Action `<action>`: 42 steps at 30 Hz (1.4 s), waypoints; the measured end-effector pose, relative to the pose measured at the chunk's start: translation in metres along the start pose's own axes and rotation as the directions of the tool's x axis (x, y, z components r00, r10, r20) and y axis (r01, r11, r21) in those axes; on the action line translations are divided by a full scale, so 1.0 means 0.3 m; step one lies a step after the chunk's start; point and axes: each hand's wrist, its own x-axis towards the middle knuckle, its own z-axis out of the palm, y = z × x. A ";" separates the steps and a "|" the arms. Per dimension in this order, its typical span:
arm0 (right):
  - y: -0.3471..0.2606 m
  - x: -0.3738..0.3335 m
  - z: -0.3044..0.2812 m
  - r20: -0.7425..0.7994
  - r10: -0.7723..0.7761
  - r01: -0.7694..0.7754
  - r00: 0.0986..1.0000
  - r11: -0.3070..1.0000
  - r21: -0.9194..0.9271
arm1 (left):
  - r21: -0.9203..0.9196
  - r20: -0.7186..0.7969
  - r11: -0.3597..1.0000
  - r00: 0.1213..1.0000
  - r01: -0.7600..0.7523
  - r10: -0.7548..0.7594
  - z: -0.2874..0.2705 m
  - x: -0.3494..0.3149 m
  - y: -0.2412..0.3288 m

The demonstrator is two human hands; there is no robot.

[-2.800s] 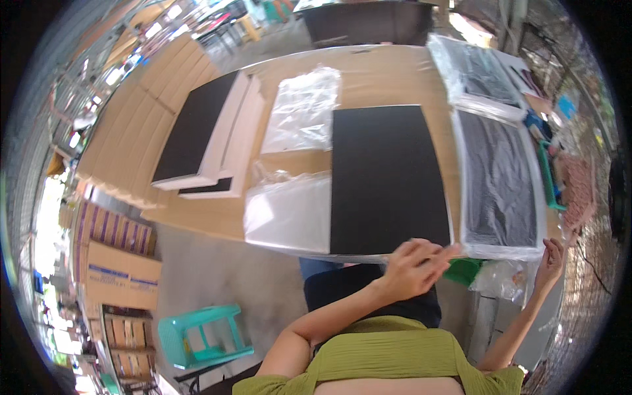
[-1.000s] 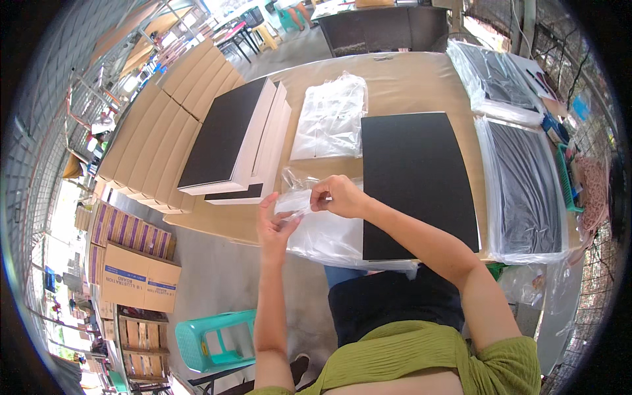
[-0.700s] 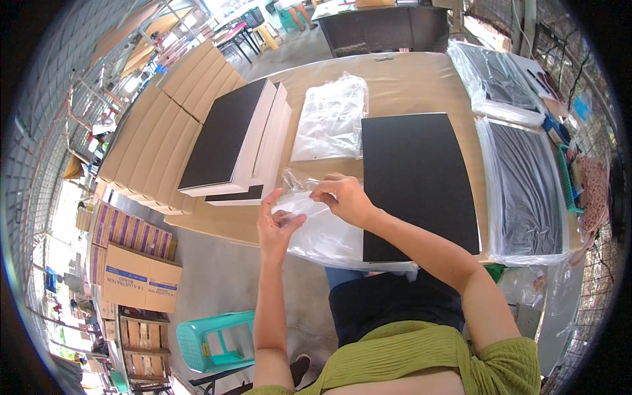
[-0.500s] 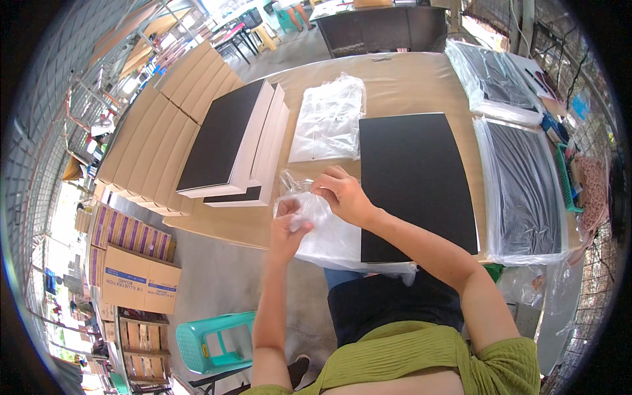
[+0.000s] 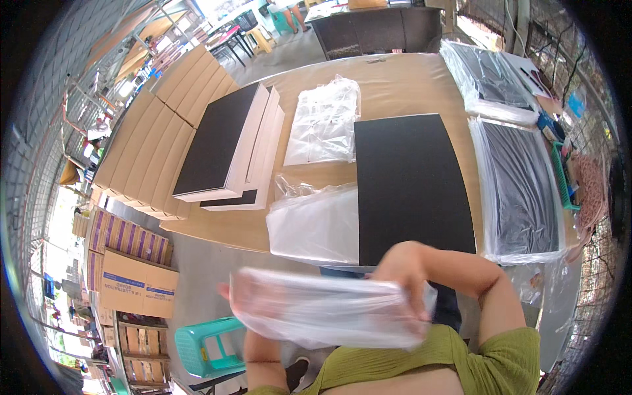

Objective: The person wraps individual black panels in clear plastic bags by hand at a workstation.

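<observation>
A clear plastic bag [image 5: 329, 313] is stretched between my hands in front of my body, above the table's near edge, blurred by motion. My right hand [image 5: 411, 289] grips its right end. At its left end my left hand [image 5: 253, 296] shows through the film, with a fingertip sticking out; its fingers are smeared. Beyond the bag, a large black board [image 5: 415, 184] lies flat on the table. Left of it is a pile of clear plastic bags [image 5: 313, 224], partly against the board's edge. Another pile of folded plastic bags [image 5: 324, 122] lies farther back.
Two stacks of black-covered boards [image 5: 220, 141] stand left, beside a row of brown cartons [image 5: 141, 148]. Plastic-wrapped black boards [image 5: 520, 191] lie on the right, near a green basket [image 5: 565, 174]. A teal stool [image 5: 197, 349] stands on the floor at left.
Both hands have come back from the pile toward my body, lifting one plastic bag and spreading it sideways. The pile beside the black board is now uncovered by my hands.
</observation>
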 end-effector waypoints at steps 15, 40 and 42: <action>-0.394 -0.198 0.444 -0.991 0.134 0.263 -0.013 0.957 0.126 | 0.600 0.173 0.667 0.743 0.441 -0.646 0.160 0.341 -0.084; -0.226 -0.178 0.588 -0.534 -0.594 -0.799 -0.602 0.435 0.415 | 0.695 -0.718 0.321 0.616 0.643 0.323 0.064 0.316 -0.398; -0.218 -0.168 0.573 -0.501 -0.718 -0.839 -0.483 0.215 0.499 | 0.804 -0.530 0.029 0.695 0.594 0.486 0.080 0.335 -0.429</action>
